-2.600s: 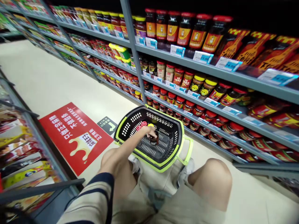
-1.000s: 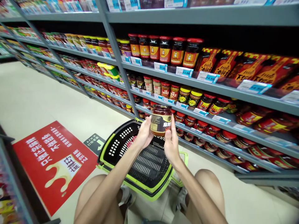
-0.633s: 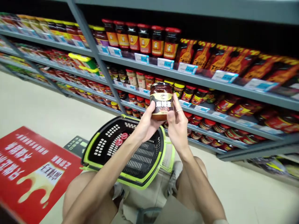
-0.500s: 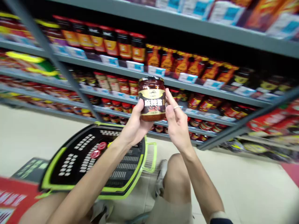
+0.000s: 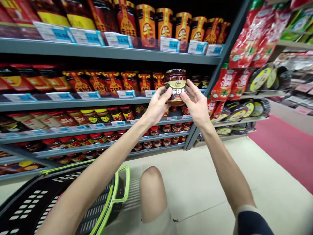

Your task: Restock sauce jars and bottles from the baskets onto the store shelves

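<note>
Between my two hands is a glass jar of chili sauce (image 5: pixel 176 85) with a dark lid and a black and yellow label, held upright in front of the middle shelf. My left hand (image 5: pixel 158 103) grips its left side, thumb across the label. On the right side, my right hand (image 5: pixel 198 106) is closed on it too, thumb on the front and a ring on one finger. Behind the jar, sauce jars with yellow-edged lids (image 5: pixel 112 81) stand in a row on the shelf.
A black shopping basket (image 5: pixel 26 202) with a lime-green handle (image 5: pixel 127 182) is at the lower left, partly behind my left arm. My bent knee (image 5: pixel 153 186) is beside it. Grey shelves (image 5: pixel 102 54) hold several rows of jars. Red packets (image 5: pixel 223 83) hang right of the shelf post.
My view has swung to the right and nearer the shelf. The jar, still in both hands, now appears higher and further right, close in front of the shelf. The basket has shifted to the lower left.
</note>
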Available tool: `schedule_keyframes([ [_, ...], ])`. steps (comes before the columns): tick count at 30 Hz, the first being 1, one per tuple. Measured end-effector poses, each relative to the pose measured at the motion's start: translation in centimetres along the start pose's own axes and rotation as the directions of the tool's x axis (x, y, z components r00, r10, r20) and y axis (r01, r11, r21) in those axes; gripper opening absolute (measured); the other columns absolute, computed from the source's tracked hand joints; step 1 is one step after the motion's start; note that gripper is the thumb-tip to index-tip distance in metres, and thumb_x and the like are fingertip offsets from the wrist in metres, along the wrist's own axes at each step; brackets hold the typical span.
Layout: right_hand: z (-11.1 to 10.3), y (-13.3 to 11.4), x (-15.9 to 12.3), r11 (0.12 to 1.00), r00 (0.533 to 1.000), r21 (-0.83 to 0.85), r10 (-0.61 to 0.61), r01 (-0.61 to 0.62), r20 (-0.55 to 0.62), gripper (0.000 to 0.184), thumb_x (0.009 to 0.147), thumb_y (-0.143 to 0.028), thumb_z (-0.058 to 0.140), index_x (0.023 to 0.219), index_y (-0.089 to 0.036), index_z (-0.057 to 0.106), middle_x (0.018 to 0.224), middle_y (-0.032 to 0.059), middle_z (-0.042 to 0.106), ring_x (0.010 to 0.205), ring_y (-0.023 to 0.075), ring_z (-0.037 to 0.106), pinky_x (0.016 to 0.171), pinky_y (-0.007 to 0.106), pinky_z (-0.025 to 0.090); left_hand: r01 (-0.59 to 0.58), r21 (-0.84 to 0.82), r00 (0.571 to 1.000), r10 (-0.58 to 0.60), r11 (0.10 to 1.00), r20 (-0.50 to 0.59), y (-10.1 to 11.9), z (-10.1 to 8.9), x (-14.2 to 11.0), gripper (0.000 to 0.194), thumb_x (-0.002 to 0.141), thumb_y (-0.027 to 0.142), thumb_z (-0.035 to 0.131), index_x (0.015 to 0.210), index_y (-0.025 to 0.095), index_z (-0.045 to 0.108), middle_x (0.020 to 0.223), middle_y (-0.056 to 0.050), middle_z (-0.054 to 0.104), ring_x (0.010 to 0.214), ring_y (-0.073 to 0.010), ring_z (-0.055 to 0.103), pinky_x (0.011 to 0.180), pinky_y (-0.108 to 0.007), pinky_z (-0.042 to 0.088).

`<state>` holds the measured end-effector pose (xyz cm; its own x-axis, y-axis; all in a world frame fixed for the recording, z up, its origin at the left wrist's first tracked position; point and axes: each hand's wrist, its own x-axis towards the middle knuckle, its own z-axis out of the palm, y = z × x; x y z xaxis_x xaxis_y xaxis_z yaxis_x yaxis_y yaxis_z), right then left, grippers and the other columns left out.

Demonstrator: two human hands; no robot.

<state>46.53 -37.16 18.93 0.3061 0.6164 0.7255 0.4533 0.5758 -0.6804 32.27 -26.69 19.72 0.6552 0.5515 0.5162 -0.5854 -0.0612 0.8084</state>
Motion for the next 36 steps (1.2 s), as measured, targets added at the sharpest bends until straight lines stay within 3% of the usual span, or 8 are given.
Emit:
schedule_keyframes([
  [6,-5.1,4.8,4.2,0.990,0.992,-0.066,-0.125,0.124,-0.007,0.106,0.090,-0.081,0.073,0.175,-0.027,0.037,0.176,0.0082,0.046,0.165,0.0321,0.042,0.139,0.054,0.035,-0.221,0.440,0.974,0.171,0.871,0.150,-1.6,0.5,7.5,0.068,0.079,0.065,0.092,0.125,0.018,0.074,0.136,-0.016,0.077,0.136,-0.0365,0.068,0.123,-0.053,0.050],
  [9,-6.2,6.3,5.7,0.969,0.988,-0.201,-0.154,0.147,-0.022,0.100,0.094,-0.078,0.069,0.174,-0.026,0.038,0.175,0.0096,0.047,0.162,0.0319,0.046,0.136,0.054,0.040,-0.244,0.541,0.969,0.177,0.805,0.173,-1.8,0.5,10.1,0.078,0.075,0.066,0.093,0.133,0.019,0.072,0.140,-0.017,0.076,0.134,-0.0386,0.068,0.121,-0.055,0.051],
  [12,-6.5,7.4,6.9,0.940,0.984,-0.307,-0.170,0.149,-0.044,0.101,0.099,-0.073,0.066,0.177,-0.024,0.027,0.174,0.0137,0.048,0.159,0.0322,0.051,0.132,0.056,0.045,-0.261,0.569,0.965,0.202,0.780,0.166,-2.6,0.7,11.9,0.094,0.072,0.059,0.096,0.149,0.020,0.059,0.145,-0.020,0.072,0.137,-0.0392,0.067,0.123,-0.057,0.048],
  [17,-6.6,8.4,8.1,0.861,0.976,-0.470,-0.217,0.193,0.003,0.097,0.106,-0.061,0.060,0.181,-0.028,0.007,0.175,0.0130,0.046,0.160,0.0309,0.049,0.131,0.058,0.045,-0.301,0.677,0.953,0.196,0.672,0.230,-3.6,0.1,13.9,0.096,0.081,0.046,0.090,0.159,0.020,0.041,0.144,-0.020,0.070,0.140,-0.0383,0.065,0.127,-0.060,0.042],
  [23,-7.1,10.3,8.9,0.764,0.947,-0.580,-0.320,0.283,0.040,0.077,0.111,-0.045,0.050,0.179,-0.027,0.020,0.179,0.0126,0.039,0.166,0.0307,0.038,0.136,0.058,0.036,-0.367,0.879,0.921,0.251,0.306,0.297,-3.3,-0.7,15.4,0.082,0.086,0.028,0.085,0.156,0.016,0.044,0.155,-0.023,0.057,0.151,-0.0397,0.050,0.131,-0.058,0.036],
  [26,-7.5,11.0,9.3,0.748,0.942,-0.590,-0.327,0.305,0.072,0.073,0.111,-0.038,0.049,0.178,-0.025,0.024,0.177,0.0143,0.041,0.165,0.0297,0.041,0.137,0.057,0.035,-0.355,0.916,0.917,0.262,0.188,0.301,-3.7,-1.0,15.9,0.081,0.084,0.025,0.088,0.153,0.012,0.048,0.154,-0.025,0.055,0.152,-0.0425,0.044,0.132,-0.057,0.034],
  [30,-8.4,10.7,9.7,0.683,0.963,-0.686,-0.246,0.250,0.106,0.076,0.106,-0.032,0.058,0.176,-0.024,0.030,0.172,0.0158,0.048,0.161,0.0346,0.044,0.135,0.062,0.035,-0.337,0.934,0.917,0.264,0.120,0.297,-4.5,-1.3,16.7,0.083,0.082,0.030,0.093,0.151,0.010,0.051,0.149,-0.025,0.058,0.150,-0.0442,0.043,0.129,-0.058,0.035],
  [36,-9.7,9.9,11.3,0.573,0.963,-0.779,-0.226,0.254,0.148,0.080,0.101,-0.033,0.072,0.172,-0.022,0.039,0.167,0.0192,0.052,0.158,0.0380,0.045,0.130,0.065,0.039,-0.313,0.939,0.933,0.232,0.144,0.276,-4.4,-1.4,17.5,0.082,0.087,0.042,0.089,0.154,0.016,0.049,0.142,-0.022,0.065,0.149,-0.0415,0.047,0.126,-0.059,0.038],
])
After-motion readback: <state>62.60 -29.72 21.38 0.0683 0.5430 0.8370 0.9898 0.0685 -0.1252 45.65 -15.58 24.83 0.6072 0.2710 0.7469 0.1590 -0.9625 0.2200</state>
